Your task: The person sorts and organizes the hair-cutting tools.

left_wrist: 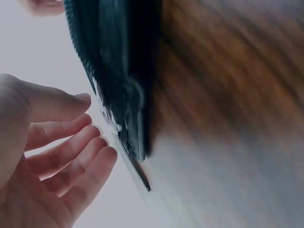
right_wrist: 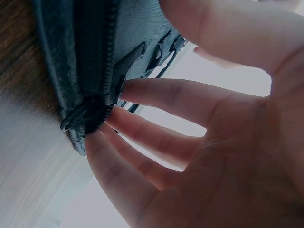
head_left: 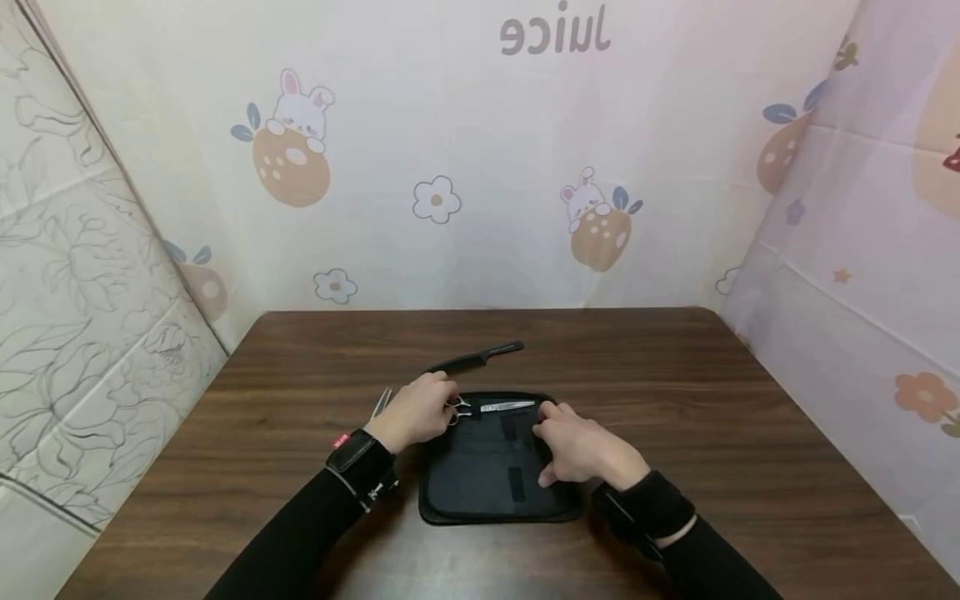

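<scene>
One black, rectangular, zippered case (head_left: pixel 480 479) is lying unfolded on the brown wood-grain table (head_left: pixel 675 375), midway between its left and right edges. One pair of silver metal scissors (head_left: pixel 506 407) is lying along the case's far edge, finger rings leftward. One black plastic comb (head_left: pixel 467 362) is lying between the case and the table's far edge. One slender silver item (head_left: pixel 382 402) is showing partly behind the left hand (head_left: pixel 422 408). That hand is hovering beside the rings, thumb and curved fingers apart; contact cannot be determined. The right hand (head_left: pixel 585 442) is touching the case's right edge, fingers extended, thumb spread. Mirrored "Juice" lettering (head_left: pixel 556 32) is appearing on the backdrop (head_left: pixel 465 108).
</scene>
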Demonstrator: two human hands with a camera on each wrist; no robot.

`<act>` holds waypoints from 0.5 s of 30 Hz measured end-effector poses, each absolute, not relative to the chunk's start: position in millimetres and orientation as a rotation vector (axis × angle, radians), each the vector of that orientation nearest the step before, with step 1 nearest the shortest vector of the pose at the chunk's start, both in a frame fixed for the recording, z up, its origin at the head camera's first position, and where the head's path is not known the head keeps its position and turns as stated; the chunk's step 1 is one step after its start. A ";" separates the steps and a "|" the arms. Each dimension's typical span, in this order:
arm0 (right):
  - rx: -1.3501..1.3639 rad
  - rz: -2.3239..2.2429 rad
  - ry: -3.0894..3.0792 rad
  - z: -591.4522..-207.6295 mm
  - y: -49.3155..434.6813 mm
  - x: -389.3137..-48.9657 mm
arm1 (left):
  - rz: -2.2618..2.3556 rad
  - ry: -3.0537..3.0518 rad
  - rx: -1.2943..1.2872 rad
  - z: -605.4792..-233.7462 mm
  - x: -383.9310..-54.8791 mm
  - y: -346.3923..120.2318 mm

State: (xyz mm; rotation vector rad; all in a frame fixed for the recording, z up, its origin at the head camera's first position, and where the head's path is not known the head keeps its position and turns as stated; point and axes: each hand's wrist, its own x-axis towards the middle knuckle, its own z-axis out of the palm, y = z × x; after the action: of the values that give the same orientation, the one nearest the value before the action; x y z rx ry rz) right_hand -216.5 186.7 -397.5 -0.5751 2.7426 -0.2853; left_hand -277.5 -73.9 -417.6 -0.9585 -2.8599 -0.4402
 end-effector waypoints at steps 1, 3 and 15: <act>-0.576 -0.288 2.742 -397.2 186.7 -216.4 | -0.429 -2.862 -0.937 -416.5 -276.9 -75.4; -0.578 -0.290 2.744 -397.1 186.9 -216.5 | -0.409 -2.868 -0.889 -414.1 -275.8 -78.3; -0.582 -0.290 2.750 -396.5 185.5 -217.3 | -0.378 -2.934 -0.705 -403.9 -270.1 -98.4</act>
State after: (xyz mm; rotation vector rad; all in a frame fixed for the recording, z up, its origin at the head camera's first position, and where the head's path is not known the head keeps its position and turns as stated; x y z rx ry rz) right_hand -217.3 185.5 -396.5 -0.5818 2.7495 -0.2900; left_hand -270.1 -98.4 -403.9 -0.7046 -2.9337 -0.3782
